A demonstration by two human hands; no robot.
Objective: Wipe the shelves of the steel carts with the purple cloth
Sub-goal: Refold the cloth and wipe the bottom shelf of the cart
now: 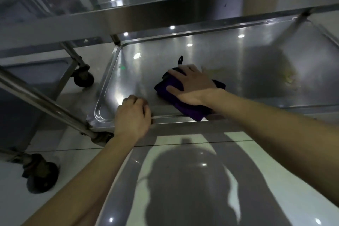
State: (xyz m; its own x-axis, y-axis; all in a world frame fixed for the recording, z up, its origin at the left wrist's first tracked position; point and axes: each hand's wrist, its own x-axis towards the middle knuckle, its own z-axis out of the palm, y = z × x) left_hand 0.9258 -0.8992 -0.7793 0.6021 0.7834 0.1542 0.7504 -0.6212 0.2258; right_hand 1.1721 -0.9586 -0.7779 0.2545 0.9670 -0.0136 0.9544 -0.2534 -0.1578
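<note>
Right hand presses flat on folded dark-purple cloth near front edge of shiny steel lower cart shelf, left hand grips front rim by left corner; yellowish smears, probably residue, lie rightward, nearer right hand.

Both bare forearms reach forward and down; the left hand curls its fingers over the shelf rim, knuckles up; the right hand lies flat, palm down, fingers straight and spread, pressing on the cloth.
</note>
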